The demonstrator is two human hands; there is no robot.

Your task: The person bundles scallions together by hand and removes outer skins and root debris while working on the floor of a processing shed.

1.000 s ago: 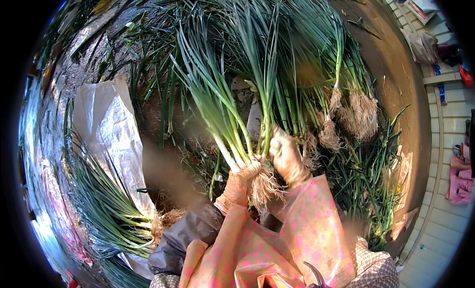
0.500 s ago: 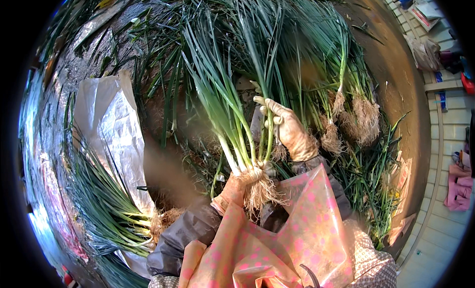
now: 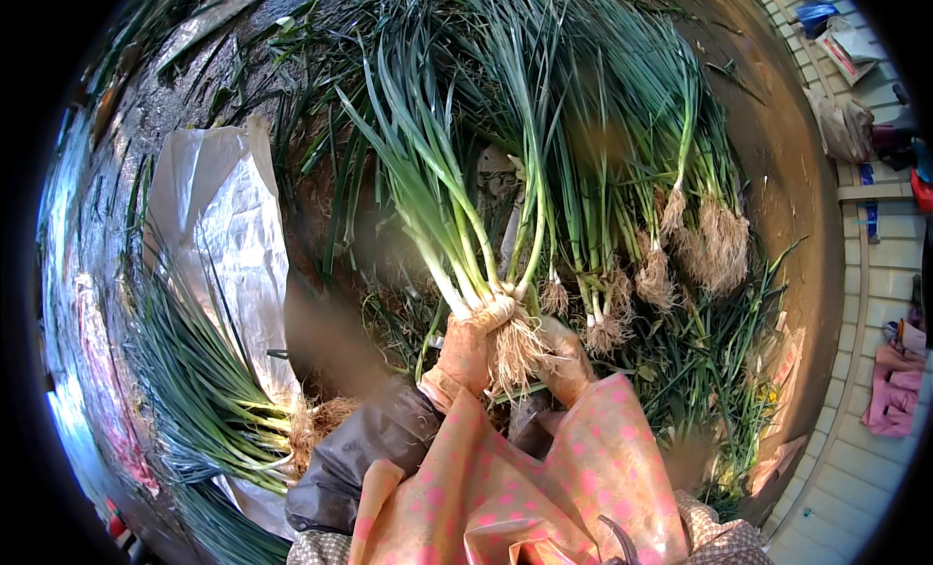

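My left hand (image 3: pixel 465 346), in a soiled pale glove, is closed round the white lower stems of a bunch of spring onions (image 3: pixel 457 205). Their green leaves point away from me, and the tangled roots (image 3: pixel 517 356) hang below the grip. Just right of those roots is my right hand (image 3: pixel 564 359), gloved too. Its fingers are largely hidden behind the roots, so whether it grips them cannot be told. Beyond it, more spring onions (image 3: pixel 622 147) lie in a row with their roots toward me.
At left, a bundle of spring onions (image 3: pixel 214 400) rests by a white plastic sheet (image 3: pixel 224 225). Loose green trimmings (image 3: pixel 709 371) cover the ground at right. A pink-spotted apron (image 3: pixel 525 468) spans my lap. Past the brown ground edge runs pale tiling (image 3: pixel 816 468).
My right hand has come down from the leaves toward me, to beside the roots. My left hand still holds the bunch, shifted slightly. More of the roots behind now show.
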